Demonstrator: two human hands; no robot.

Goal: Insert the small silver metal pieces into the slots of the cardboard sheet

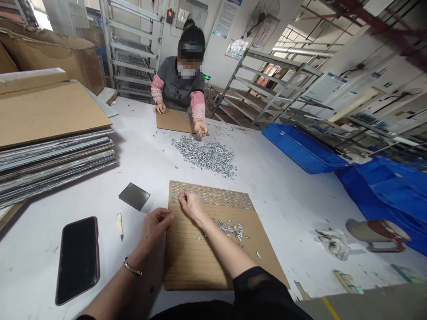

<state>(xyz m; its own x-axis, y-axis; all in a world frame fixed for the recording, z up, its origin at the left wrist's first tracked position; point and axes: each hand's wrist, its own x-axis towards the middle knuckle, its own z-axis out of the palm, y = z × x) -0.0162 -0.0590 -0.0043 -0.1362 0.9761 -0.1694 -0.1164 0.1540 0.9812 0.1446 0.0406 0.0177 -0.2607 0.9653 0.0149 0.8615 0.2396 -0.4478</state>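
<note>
A brown board lies in front of me, with rows of small silver-grey leaf-shaped pieces along its far edge. My right hand reaches over the board, its thumb and fingers pinched on a small leaf-shaped piece at the left end of the rows, mostly hidden by the fingertips. Under my right forearm, a loose cluster of the same pieces is scattered on the board. At the board's left edge, my left hand is closed, fingertips touching the edge; whatever they pinch is hidden.
Beyond the board spreads a large pile of pieces. Across the table, a person works at another board. A phone, dark plate and stacked boards are left; a mug and blue bins are right.
</note>
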